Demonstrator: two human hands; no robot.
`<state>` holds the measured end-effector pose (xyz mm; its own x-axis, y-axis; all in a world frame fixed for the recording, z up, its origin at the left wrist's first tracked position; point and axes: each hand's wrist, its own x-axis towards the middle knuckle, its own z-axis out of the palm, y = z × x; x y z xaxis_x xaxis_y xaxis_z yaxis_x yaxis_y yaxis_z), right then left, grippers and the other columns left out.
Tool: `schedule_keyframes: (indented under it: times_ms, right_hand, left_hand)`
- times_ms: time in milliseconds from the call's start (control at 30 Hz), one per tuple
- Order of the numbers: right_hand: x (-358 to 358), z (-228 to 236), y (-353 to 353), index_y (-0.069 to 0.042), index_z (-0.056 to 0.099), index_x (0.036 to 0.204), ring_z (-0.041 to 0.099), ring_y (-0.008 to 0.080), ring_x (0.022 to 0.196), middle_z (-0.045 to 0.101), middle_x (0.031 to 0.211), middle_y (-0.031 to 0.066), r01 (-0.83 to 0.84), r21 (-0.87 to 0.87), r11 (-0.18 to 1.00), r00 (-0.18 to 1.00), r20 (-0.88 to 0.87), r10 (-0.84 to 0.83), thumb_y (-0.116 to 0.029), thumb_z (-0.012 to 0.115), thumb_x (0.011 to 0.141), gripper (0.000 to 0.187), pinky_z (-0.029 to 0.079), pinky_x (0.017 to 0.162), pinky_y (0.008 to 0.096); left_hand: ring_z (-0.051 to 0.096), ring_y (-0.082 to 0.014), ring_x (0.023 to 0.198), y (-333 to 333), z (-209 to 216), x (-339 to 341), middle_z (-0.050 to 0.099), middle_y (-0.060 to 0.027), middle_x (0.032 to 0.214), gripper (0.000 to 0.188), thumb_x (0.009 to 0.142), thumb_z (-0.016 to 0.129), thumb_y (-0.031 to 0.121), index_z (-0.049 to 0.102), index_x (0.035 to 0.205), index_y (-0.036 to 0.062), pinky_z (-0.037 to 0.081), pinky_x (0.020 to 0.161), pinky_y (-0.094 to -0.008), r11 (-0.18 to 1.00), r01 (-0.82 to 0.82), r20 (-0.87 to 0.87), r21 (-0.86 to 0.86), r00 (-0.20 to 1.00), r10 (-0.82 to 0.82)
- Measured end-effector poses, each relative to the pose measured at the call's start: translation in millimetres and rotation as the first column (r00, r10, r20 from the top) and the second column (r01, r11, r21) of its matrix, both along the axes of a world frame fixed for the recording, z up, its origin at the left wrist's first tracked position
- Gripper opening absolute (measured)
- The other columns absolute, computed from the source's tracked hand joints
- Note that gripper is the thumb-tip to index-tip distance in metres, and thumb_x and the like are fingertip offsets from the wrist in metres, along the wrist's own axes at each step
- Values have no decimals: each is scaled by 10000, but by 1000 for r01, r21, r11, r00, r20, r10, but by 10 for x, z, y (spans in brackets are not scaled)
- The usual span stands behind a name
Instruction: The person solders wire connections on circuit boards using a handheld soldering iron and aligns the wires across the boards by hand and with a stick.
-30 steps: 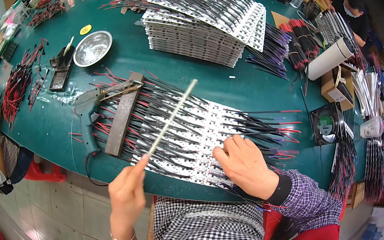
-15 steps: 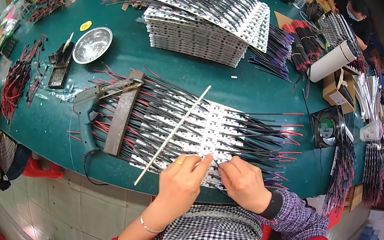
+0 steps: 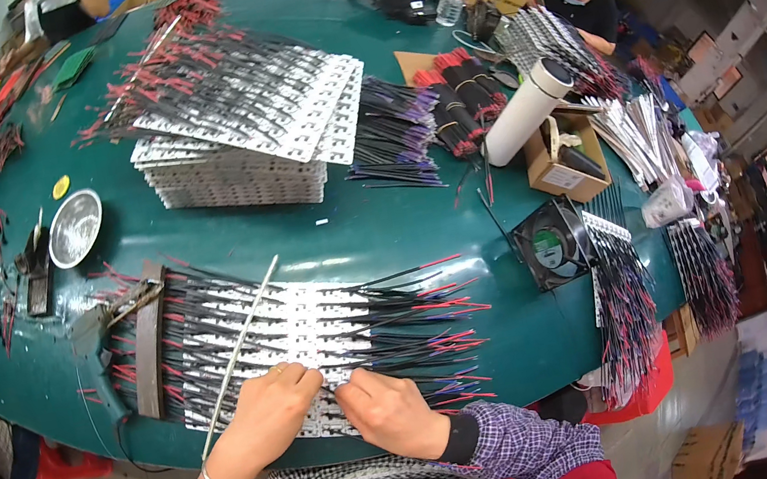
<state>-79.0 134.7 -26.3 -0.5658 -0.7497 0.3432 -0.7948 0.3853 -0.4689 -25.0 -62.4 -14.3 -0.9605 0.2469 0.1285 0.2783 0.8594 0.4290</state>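
In front of me lies a white circuit board panel point(image 3: 324, 318) with rows of black and red wires sticking out on both sides. Over its near part, my left hand point(image 3: 275, 412) has its fingers drawn together, and what they hold, if anything, is hidden. Close beside it, my right hand point(image 3: 395, 414) pinches at the board's wire row; the fingertips cover what is between them. A thin pale stick point(image 3: 242, 348) lies slantwise over the wires. Further left, a flat metal bar point(image 3: 152, 351) presses across the wire ends, next to a glue gun point(image 3: 95, 357).
Behind the panel stands a tall stack of wired white boards point(image 3: 236, 178). A metal bowl point(image 3: 76, 229) is at the far left. To the right are a white flask point(image 3: 529, 109), a cardboard box point(image 3: 563, 171) and a black fan point(image 3: 555, 245). Co-workers sit around the table.
The view has swung to the right, so the table's things sit further left in the picture. Both hands stay close together at the near part of the panel.
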Motion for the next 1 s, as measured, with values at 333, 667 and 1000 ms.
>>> schedule_keyframes:
  times_ms: [333,667,1000]
  right_hand:
    - [-43,27,38,-31,603,887,635,265,659,533,799,96,-9,-57,998,994,104,14,-12,669,801,110,515,540,374]
    - [-411,181,124,2,663,1095,620,342,1010,609,1009,136,-482,-88,872,780,410,473,62,588,779,331,514,861,423]
    - [-709,369,-344,-67,689,856,674,313,764,658,813,100,-460,94,883,873,231,430,-188,682,864,122,538,645,431]
  left_hand:
    - [645,-276,697,74,-94,-11,617,-79,759,74,817,642,27,620,864,81,489,598,-392,991,-103,-65,87,992,109]
    - [678,-268,729,9,-212,22,657,-79,780,102,829,695,82,603,873,76,504,593,-384,975,-107,-89,195,988,126]
    - [617,-97,662,-83,-46,307,688,-69,799,85,871,695,-51,685,949,-20,485,604,-244,589,-489,-20,644,758,651]
